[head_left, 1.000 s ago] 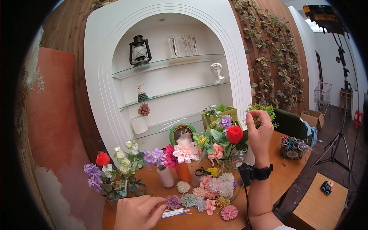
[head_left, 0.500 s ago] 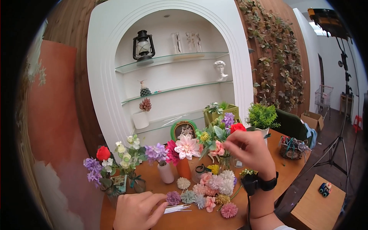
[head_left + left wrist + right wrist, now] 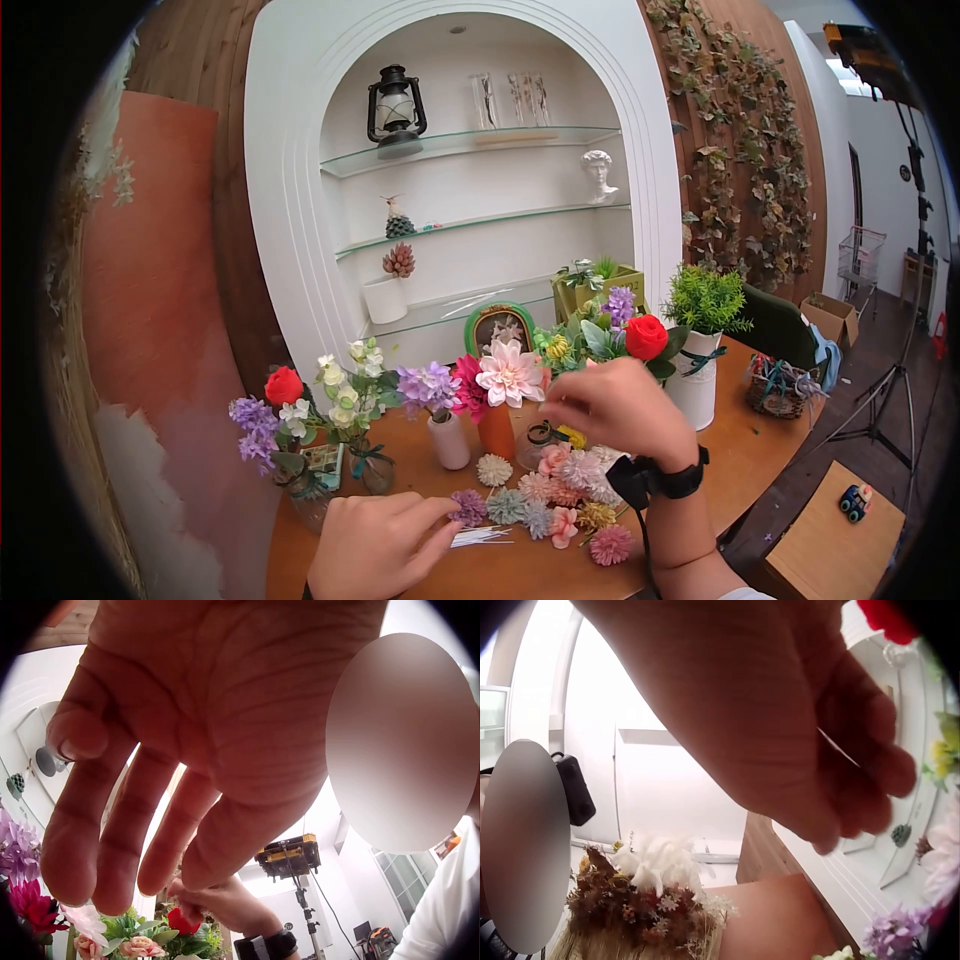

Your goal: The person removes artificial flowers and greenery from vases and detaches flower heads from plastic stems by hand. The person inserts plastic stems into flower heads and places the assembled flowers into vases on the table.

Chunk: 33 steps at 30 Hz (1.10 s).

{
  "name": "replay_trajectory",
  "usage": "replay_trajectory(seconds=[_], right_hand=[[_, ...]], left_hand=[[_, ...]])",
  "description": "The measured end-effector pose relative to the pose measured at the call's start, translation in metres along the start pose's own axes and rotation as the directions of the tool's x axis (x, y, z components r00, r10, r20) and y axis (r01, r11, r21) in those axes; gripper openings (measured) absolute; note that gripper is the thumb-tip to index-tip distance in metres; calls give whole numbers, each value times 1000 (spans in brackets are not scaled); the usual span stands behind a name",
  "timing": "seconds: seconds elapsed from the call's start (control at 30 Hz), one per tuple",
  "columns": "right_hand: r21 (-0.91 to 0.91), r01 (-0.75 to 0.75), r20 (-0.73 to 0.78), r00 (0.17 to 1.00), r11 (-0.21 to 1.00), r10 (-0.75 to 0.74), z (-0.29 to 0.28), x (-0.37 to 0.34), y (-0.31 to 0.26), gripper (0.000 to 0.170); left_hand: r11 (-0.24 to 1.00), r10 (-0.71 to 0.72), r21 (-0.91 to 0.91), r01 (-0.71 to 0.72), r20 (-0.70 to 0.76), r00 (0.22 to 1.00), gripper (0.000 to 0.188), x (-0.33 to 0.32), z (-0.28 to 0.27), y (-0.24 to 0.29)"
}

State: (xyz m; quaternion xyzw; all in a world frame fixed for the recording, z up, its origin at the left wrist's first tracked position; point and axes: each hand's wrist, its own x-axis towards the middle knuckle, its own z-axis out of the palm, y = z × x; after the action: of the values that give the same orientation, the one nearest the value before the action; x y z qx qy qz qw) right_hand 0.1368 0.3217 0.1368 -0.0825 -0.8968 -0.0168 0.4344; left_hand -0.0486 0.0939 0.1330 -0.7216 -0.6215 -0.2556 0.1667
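Low at the front of the table, the left hand [image 3: 375,545] hangs with loosely bent fingers beside white sticks [image 3: 483,536] and a purple pompom flower [image 3: 467,508]. Its palm and relaxed fingers [image 3: 75,847] fill the left wrist view, holding nothing. The right hand [image 3: 625,408] is raised over the pile of pompom flowers [image 3: 580,474], in front of the vase flowers, fingers bent loosely. In the right wrist view its fingers [image 3: 862,780] curve inward with nothing visible between them. A pink pompom flower [image 3: 611,545] lies below the right wrist.
Vases hold a pink flower [image 3: 511,373], purple flowers [image 3: 428,388] and a red rose [image 3: 284,384]. A white pot [image 3: 692,385] with a green plant and a wicker basket [image 3: 777,392] stand at right. Behind are glass shelves [image 3: 480,228] with a lantern [image 3: 396,106].
The right hand has come down and leftward from beside the red rose to above the pompom flowers. The left hand is nearly unmoved; the head view has shifted slightly.
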Motion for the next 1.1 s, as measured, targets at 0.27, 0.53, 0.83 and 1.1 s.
replay_trajectory(seconds=[0.27, 0.53, 0.83, 1.1], right_hand=[[393, 136, -812, 517, 910, 273, -46, -38, -11, 19], [273, 518, -960, 86, 811, 268, -74, -64, -13, 34], [214, 766, -968, 82, 607, 239, -104, -99, -11, 37], [254, 775, -938, 53, 578, 342, -114, -113, 3, 37]], left_hand=[[996, 61, 66, -68, 94, 994, 12, 16, 29, 6], [939, 331, 25, -343, 204, 921, 15, 55, 97, 49], [875, 457, 30, -484, 280, 844, 58, 145, 220, 89], [911, 360, -8, -412, 499, 788, 58, 191, 301, 86]])
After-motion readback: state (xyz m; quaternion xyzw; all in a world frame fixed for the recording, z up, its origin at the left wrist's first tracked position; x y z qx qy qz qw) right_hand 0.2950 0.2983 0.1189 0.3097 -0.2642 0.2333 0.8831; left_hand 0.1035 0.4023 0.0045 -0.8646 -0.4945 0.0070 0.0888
